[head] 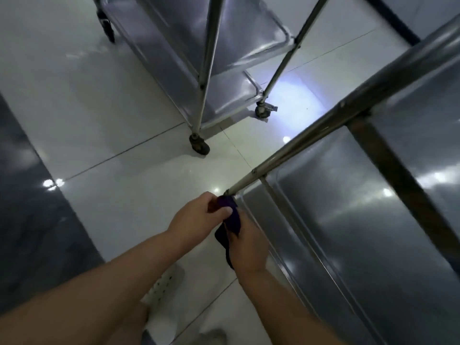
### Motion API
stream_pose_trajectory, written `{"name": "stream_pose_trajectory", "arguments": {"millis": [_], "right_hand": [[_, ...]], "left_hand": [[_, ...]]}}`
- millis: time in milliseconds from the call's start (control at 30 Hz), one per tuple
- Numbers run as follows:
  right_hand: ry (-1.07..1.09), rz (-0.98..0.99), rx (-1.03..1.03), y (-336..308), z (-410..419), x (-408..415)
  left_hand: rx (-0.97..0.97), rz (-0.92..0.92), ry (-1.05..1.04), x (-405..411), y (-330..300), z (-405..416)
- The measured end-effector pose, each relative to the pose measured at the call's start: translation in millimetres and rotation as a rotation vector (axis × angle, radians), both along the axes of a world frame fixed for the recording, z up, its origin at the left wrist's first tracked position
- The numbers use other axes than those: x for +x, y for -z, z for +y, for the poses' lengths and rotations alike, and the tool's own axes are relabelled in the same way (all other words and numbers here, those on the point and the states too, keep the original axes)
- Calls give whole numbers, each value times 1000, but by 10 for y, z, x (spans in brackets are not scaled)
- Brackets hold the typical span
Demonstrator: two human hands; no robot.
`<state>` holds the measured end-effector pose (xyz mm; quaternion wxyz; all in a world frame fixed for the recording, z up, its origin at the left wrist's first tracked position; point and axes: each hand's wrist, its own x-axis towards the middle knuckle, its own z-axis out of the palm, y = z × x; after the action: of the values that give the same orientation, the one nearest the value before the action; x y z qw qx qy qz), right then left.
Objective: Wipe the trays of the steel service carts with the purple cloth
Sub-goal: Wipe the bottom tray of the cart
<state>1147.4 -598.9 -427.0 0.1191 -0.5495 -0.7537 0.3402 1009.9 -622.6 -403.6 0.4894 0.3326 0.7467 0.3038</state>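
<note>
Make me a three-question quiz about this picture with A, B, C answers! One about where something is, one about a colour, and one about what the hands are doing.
1. Where is the cloth?
A. At the corner of the near steel cart's tray
B. On the white tiled floor
C. On the far steel cart's tray

2. What colour is the cloth?
A. Yellow
B. Purple
C. White

3. What are the hands doing?
A. Both hang open
B. Only one holds the cloth
C. Both hold the cloth

Answers:
1. A, the cloth sits by the near cart's tray corner, where the steel post meets it.
2. B, it shows dark purple between the fingers.
3. C, the left hand pinches its top and the right hand grips it lower down.
</note>
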Motion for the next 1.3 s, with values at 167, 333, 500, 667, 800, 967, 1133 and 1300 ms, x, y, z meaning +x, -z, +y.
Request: {"name": "stream_pose_trajectory", "arguments": {"millis": [167, 333, 500, 667, 800, 967, 1133, 1300], "right_hand": [[-83, -22, 0, -1339, -71, 22], [-196, -51, 172, -2402, -89, 124], [-220, -1, 304, -3149, -213, 162], [-142, 82, 324, -3656, -400, -45], [-86, 103, 206, -3940, -395, -403], [69, 122, 162, -4248, -353, -1045], [210, 116, 173, -4408, -245, -1602], [348, 105, 185, -4553, -58, -1720]], "left_hand": [[39, 66, -36, 72, -1401, -89], [109, 123, -104, 136, -2533, -220], [222, 194, -177, 109, -3302, -317], [265, 249, -195, -70, -3741, -305], [343, 200, -172, -347, -4029, -290], [425, 23, -67, -903, -4264, -276], [452, -2, 56, -1486, -4398, -103], [503, -16, 175, -1700, -4484, 137]]}}
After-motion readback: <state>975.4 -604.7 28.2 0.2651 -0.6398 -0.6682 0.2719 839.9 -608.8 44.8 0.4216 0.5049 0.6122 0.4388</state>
